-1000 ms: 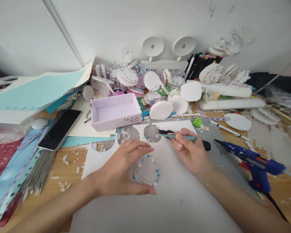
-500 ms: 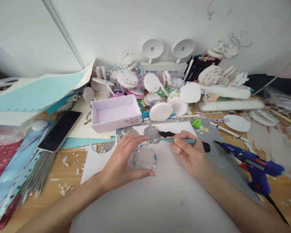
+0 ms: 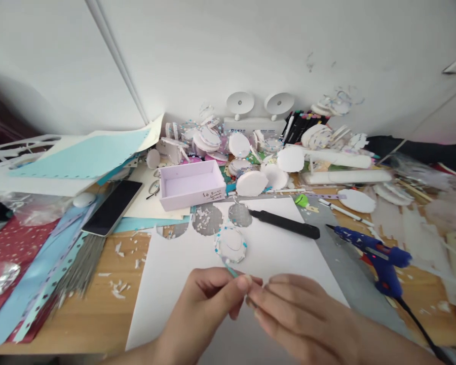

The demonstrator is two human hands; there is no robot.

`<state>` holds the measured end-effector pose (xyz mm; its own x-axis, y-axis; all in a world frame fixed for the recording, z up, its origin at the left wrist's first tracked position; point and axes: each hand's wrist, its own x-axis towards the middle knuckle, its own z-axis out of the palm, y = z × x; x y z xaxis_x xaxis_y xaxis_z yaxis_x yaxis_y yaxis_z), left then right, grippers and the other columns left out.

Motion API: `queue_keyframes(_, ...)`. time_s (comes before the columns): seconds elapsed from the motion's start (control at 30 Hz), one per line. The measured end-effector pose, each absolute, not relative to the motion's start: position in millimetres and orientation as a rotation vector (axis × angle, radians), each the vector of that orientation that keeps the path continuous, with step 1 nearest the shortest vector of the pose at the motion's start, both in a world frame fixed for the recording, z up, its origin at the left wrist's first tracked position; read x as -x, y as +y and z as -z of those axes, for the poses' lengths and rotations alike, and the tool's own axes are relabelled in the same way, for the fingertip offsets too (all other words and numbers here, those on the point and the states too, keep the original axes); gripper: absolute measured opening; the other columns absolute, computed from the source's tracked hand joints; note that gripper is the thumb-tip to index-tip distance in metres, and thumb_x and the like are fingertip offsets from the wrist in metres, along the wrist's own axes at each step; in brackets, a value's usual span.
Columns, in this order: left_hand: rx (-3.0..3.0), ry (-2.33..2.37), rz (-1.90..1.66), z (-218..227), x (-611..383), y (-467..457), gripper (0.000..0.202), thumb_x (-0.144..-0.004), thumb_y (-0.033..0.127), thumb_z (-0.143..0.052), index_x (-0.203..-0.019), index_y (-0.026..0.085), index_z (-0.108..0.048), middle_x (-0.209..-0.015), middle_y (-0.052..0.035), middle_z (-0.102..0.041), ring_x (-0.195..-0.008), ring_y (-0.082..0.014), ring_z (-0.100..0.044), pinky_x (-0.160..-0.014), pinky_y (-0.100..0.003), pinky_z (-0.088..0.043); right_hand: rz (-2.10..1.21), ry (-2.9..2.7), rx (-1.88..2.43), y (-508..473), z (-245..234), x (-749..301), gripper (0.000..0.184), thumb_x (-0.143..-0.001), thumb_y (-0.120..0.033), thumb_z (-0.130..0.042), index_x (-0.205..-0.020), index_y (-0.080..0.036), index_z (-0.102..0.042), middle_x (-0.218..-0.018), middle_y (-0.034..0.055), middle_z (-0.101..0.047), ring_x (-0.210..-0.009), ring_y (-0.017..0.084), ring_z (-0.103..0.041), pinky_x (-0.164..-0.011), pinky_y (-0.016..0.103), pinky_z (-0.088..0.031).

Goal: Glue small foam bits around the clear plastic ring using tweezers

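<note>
Low in the centre of the frame, the left hand and right hand pinch together on a thin teal pen, just below the bead-rimmed disc on the white sheet.

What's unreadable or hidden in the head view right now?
- Thin teal tool: only its tip shows; the left hand and right hand cover the rest.
- Handwriting on the lilac open box: too small.
- Blue glue gun's cord: cut by the bottom edge.

A home craft corner, by the look of it: a wooden desk against a plain wall. It's crowded with paper scraps, marker pens and a blue glue gun.
</note>
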<state>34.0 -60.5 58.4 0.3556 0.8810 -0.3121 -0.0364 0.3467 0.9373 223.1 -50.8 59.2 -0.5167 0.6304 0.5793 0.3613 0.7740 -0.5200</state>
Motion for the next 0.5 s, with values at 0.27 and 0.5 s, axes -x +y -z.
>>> queue_keyframes(0.27,-1.059,1.013,-0.761,-48.8,-24.0,-71.0,0.045,-0.084,0.05,-0.06,-0.057,0.014,-0.063,-0.048,0.0044,-0.034,-0.05,-0.0093,-0.029,-0.052,-0.026,-0.023,0.146,-2.389,0.789,-94.6,-32.8,-263.7,0.028,-0.083,-0.007,-0.05,-0.104,-0.02,-0.064,-0.093,0.0061,-0.073,-0.09,0.018,-0.067,-0.086,0.032,-0.054)
queue_keyframes(0.5,-1.097,1.061,-0.702,-30.6,10.5,-69.2,0.043,-0.085,0.051,-0.059,-0.067,0.014,-0.071,-0.048,0.005,-0.028,-0.05,-0.0094,-0.024,-0.05,-0.027,-0.018,-0.064,-1.36,1.707,-149.1,18.5,-372.4,0.017,-0.069,-0.042,-0.068,-0.072,-0.032,-0.054,-0.065,0.0055,-0.058,-0.055,0.026,-0.061,-0.046,0.04,-0.05)
